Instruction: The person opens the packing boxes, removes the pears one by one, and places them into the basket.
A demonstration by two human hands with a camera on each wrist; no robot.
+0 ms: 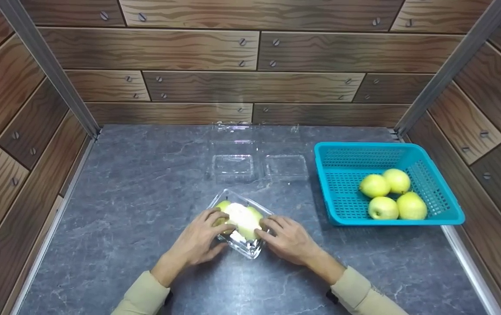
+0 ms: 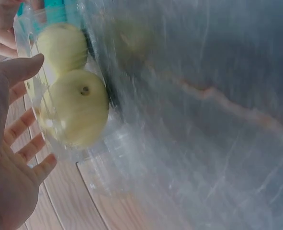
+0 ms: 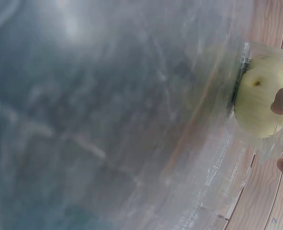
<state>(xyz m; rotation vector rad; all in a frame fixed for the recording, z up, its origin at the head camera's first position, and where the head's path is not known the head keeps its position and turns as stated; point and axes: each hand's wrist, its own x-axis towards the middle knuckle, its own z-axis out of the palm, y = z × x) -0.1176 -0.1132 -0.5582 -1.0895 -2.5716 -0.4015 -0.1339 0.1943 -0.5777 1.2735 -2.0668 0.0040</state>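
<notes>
A clear plastic clamshell box (image 1: 250, 251) with yellow-green apples (image 1: 252, 216) inside lies at an angle on the grey marbled table, bright glare on its top. My left hand (image 1: 204, 234) rests on its left side, fingertips over the top edge. In the left wrist view the left fingers (image 2: 30, 147) are spread and fairly straight against the plastic. My right hand (image 1: 289, 238) touches the opposite side, its fingers on the upper right edge. In the right wrist view the right thumb (image 3: 282, 101) lies in front of an apple (image 3: 258, 100).
At the right stands a teal plastic basket (image 1: 329, 210) with several more apples (image 1: 383, 208) in it. Behind the box lie clear empty containers (image 1: 232, 165), hard to see against the table. Wood-patterned walls (image 1: 197, 85) enclose the table at the back and sides.
</notes>
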